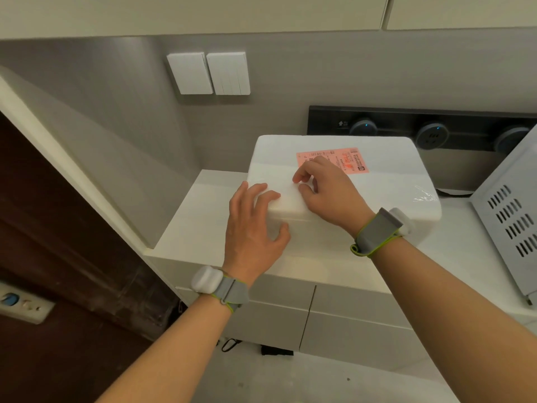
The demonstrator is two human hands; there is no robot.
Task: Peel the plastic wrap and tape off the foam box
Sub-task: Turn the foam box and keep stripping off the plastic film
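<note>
A blocky white foam box [377, 184] with rounded corners sits on the smooth white counter [197, 216], near its left end, its front close to the counter's near edge. Glossy plastic wrap [425, 196] crinkles at the box's right front corner, and a pink shipping label [345, 161] lies on the lid. The left hand [252, 228] is spread flat over the box's near-left corner. The right hand [328, 193], fingers curled, pinches the wrap on the lid. A slotted metal appliance [511, 216] stands near on the right, and a black socket rail [406, 123] runs behind
</note>
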